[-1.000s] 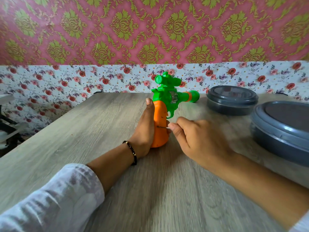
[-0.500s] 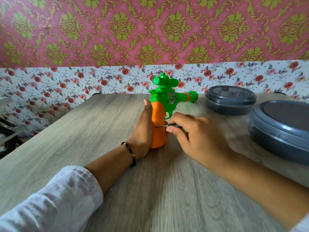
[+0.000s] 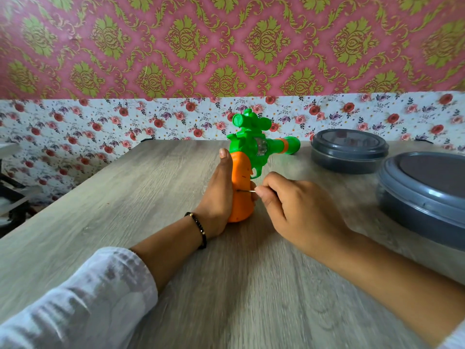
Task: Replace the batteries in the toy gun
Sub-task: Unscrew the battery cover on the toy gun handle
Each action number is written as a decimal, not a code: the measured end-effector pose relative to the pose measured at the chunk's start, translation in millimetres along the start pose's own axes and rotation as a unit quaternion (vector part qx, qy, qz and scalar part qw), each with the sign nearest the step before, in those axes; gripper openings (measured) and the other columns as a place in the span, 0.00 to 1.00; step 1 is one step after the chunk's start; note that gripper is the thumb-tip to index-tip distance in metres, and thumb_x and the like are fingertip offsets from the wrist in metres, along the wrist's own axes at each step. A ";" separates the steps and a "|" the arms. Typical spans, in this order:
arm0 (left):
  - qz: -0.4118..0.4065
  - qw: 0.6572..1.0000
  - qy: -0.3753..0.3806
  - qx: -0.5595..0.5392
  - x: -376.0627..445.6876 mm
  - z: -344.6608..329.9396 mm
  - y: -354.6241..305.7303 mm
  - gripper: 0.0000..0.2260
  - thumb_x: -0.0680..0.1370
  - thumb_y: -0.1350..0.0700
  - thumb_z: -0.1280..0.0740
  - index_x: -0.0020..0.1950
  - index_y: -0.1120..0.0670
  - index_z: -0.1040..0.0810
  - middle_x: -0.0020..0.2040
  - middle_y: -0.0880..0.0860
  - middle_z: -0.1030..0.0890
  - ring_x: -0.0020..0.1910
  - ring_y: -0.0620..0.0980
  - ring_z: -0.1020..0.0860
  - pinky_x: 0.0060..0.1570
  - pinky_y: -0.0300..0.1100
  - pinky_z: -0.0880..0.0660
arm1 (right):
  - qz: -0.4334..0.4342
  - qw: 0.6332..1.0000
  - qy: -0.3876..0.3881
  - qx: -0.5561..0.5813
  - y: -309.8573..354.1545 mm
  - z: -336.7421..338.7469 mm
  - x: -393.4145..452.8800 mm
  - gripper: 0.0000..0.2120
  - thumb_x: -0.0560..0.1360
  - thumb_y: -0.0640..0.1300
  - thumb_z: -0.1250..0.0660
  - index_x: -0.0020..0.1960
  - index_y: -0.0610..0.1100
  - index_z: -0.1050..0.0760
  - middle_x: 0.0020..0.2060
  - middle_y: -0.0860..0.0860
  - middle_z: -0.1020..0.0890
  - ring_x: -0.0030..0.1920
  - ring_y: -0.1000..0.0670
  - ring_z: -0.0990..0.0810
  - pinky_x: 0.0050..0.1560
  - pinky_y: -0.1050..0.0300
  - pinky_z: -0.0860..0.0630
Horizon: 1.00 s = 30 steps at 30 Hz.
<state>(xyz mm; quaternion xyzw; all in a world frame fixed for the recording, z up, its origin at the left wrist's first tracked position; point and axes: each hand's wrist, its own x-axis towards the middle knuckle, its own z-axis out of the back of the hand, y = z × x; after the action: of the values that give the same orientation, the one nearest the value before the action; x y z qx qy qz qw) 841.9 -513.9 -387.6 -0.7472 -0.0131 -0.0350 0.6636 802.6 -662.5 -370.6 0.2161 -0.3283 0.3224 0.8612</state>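
The toy gun (image 3: pixel 251 149) has a green body and barrel pointing right and an orange grip standing on the wooden table (image 3: pixel 151 197). My left hand (image 3: pixel 216 197) wraps the orange grip from the left, thumb up along its back. My right hand (image 3: pixel 294 210) pinches a thin metal screwdriver (image 3: pixel 246 190) whose tip touches the side of the orange grip. The tool's handle is hidden inside my fingers. No batteries are in sight.
Two round dark grey lidded containers stand on the right: a smaller one (image 3: pixel 348 152) at the back and a larger one (image 3: pixel 427 195) nearer the right edge. A floral wall runs behind the table. The table's left edge (image 3: pixel 75 190) slants toward me.
My right hand has stayed at the grip with the screwdriver tip in place, its fingers shifting slightly around the tool. The gun and left hand have held still.
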 end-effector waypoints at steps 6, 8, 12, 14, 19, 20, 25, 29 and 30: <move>-0.016 1.000 -0.003 -0.011 0.1 -0.2 0.3 0.41 0.66 0.27 0.51 0.68 0.52 0.29 0.56 0.64 0.20 0.57 0.64 0.22 0.61 0.61 0.27 | 0.005 0.999 0.004 0.035 1.1 -0.7 2.9 0.09 0.75 0.50 0.40 0.42 0.45 0.28 0.27 0.54 0.27 0.25 0.54 0.33 0.25 0.60 0.39; -0.015 1.000 -0.002 -0.012 1.5 0.6 1.6 0.42 0.66 0.27 0.51 0.69 0.52 0.29 0.56 0.62 0.19 0.57 0.62 0.21 0.61 0.60 0.27 | -0.017 0.998 0.007 0.068 0.8 -0.3 4.3 0.07 0.74 0.50 0.38 0.41 0.47 0.28 0.27 0.55 0.27 0.25 0.55 0.32 0.26 0.59 0.37; -0.012 1.000 -0.001 -0.007 2.1 1.2 2.3 0.43 0.67 0.24 0.51 0.70 0.53 0.30 0.57 0.62 0.19 0.56 0.62 0.20 0.61 0.60 0.27 | -0.050 0.988 -0.008 0.144 1.0 -0.5 5.8 0.06 0.72 0.49 0.36 0.40 0.47 0.26 0.28 0.56 0.25 0.28 0.56 0.28 0.28 0.57 0.31; -0.013 1.000 0.000 -0.001 2.2 1.9 2.5 0.43 0.67 0.25 0.51 0.71 0.52 0.31 0.59 0.61 0.20 0.56 0.59 0.20 0.61 0.59 0.27 | -0.064 0.981 -0.001 0.183 1.3 -2.1 5.6 0.05 0.73 0.47 0.34 0.41 0.47 0.26 0.30 0.57 0.24 0.31 0.55 0.26 0.31 0.55 0.28; 0.002 1.000 -0.005 0.009 1.7 1.7 1.1 0.41 0.67 0.26 0.52 0.69 0.51 0.30 0.58 0.61 0.19 0.56 0.62 0.20 0.61 0.62 0.27 | -0.090 0.976 -0.005 0.196 1.7 -7.7 4.5 0.08 0.77 0.47 0.37 0.41 0.45 0.29 0.28 0.57 0.27 0.28 0.56 0.28 0.30 0.55 0.30; 0.004 1.000 -0.005 0.010 1.4 1.1 0.6 0.40 0.68 0.26 0.53 0.68 0.51 0.29 0.58 0.62 0.20 0.57 0.62 0.20 0.61 0.63 0.28 | -0.091 0.981 -0.012 0.173 1.8 -8.2 4.3 0.10 0.78 0.50 0.39 0.39 0.48 0.31 0.26 0.56 0.29 0.26 0.55 0.29 0.27 0.54 0.33; 0.006 1.000 -0.007 0.012 -0.5 0.0 -0.4 0.37 0.72 0.28 0.55 0.67 0.51 0.28 0.57 0.64 0.20 0.56 0.64 0.21 0.60 0.64 0.28 | -0.072 0.992 -0.011 0.099 1.3 -4.8 4.0 0.12 0.77 0.50 0.41 0.36 0.49 0.34 0.22 0.57 0.36 0.23 0.56 0.35 0.25 0.60 0.43; 0.007 1.000 -0.007 0.008 0.6 -0.1 -0.6 0.40 0.69 0.25 0.53 0.67 0.51 0.29 0.56 0.64 0.20 0.55 0.64 0.20 0.58 0.64 0.27 | -0.052 0.995 -0.004 0.087 3.3 -2.5 4.5 0.08 0.77 0.48 0.40 0.39 0.48 0.33 0.24 0.58 0.33 0.24 0.58 0.33 0.25 0.61 0.42; 0.008 1.000 -0.006 0.008 0.7 0.2 -0.2 0.40 0.69 0.25 0.53 0.67 0.52 0.29 0.56 0.65 0.20 0.55 0.64 0.20 0.59 0.63 0.27 | -0.049 0.995 -0.001 0.088 3.9 -1.8 5.0 0.08 0.77 0.47 0.39 0.40 0.48 0.33 0.25 0.57 0.31 0.24 0.57 0.32 0.25 0.61 0.40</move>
<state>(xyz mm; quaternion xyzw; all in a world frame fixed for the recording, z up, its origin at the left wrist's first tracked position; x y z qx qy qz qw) 842.6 -513.7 -387.3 -0.7422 -0.0113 -0.0252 0.6696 803.5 -656.6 -367.7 0.3071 -0.2888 0.3067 0.8533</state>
